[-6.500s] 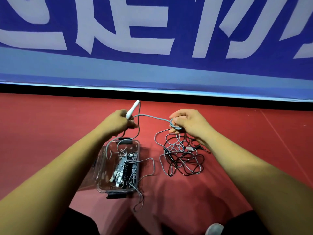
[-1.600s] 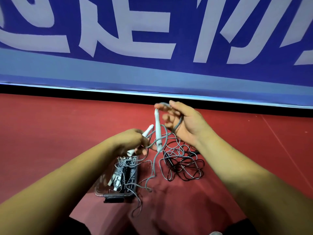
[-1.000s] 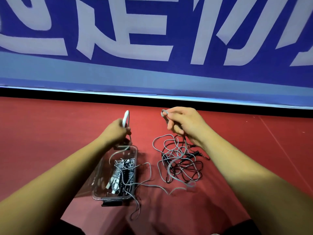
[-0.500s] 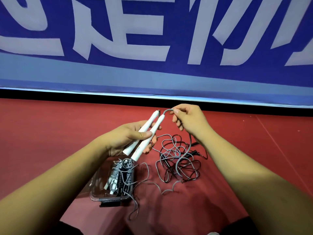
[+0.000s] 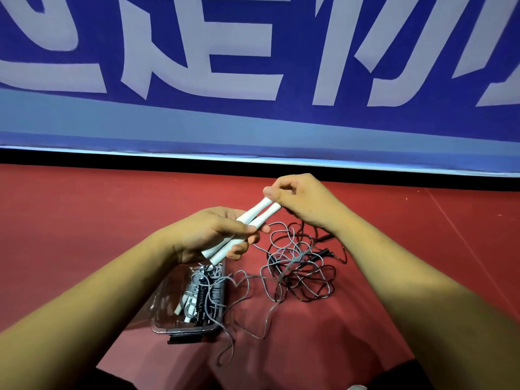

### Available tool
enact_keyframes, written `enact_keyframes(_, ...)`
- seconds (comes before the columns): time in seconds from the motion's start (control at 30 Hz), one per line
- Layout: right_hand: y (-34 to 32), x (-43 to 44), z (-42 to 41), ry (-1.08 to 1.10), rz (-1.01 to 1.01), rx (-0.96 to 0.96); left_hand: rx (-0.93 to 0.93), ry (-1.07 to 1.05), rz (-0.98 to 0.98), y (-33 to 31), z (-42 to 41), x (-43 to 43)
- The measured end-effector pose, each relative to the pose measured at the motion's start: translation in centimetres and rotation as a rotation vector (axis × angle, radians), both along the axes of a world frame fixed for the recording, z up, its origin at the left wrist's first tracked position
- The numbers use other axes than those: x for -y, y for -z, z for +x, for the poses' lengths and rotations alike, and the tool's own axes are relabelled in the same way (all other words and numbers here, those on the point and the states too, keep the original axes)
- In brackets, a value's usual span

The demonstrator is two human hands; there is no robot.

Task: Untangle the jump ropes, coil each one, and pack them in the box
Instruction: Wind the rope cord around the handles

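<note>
The red floor (image 5: 84, 235) carries everything, with a blue banner (image 5: 253, 80) standing along its far edge. Toward the near edge, left of centre, sits the clear box (image 5: 168, 319), already holding coiled ropes. Just right of it, touching the floor, lies the loose tangle (image 5: 301, 274) of grey and black cord, and one grey cord (image 5: 242, 291) trails across from the box side into that heap.

Above the box, the left hand (image 5: 208, 235) is wrapped around two white handles (image 5: 247, 218) laid side by side. Their long axis slopes from the lower left, over the box's far end, up to the right. The right hand (image 5: 304, 201) meets them at that upper end, its fingers (image 5: 271, 191) pinched on the tips where the cord likely leaves.

So the handles are paired and the slack hangs toward the tangle, on the right hand's side. That hand is the nearer one to draw cord in and wind it along the handles.
</note>
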State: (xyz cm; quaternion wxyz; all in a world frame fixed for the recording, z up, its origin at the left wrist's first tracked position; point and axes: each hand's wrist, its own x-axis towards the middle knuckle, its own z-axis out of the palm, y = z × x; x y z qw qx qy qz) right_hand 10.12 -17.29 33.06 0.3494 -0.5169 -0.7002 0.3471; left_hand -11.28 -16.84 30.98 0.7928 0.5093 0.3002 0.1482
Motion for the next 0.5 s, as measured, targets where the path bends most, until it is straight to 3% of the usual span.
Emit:
enact_keyframes(0.13,0.1,-0.2,1.0,-0.003,0.039,0.088,-0.106,0.044,0.004,-0.1,-1.0,-0.4)
enact_keyframes(0.37,0.1,0.0,1.5,-0.035,0.011,0.057,-0.111,0.017,-0.077,-0.2,-1.0,-0.4)
enact_keyframes(0.43,-0.1,0.2,1.5,-0.041,-0.007,-0.012,-0.184,0.034,0.036,-0.6,-0.8,0.0)
enact_keyframes(0.5,-0.3,0.1,1.4,-0.033,-0.074,-0.229,-0.201,-0.014,0.141,-1.0,-0.4,0.2)
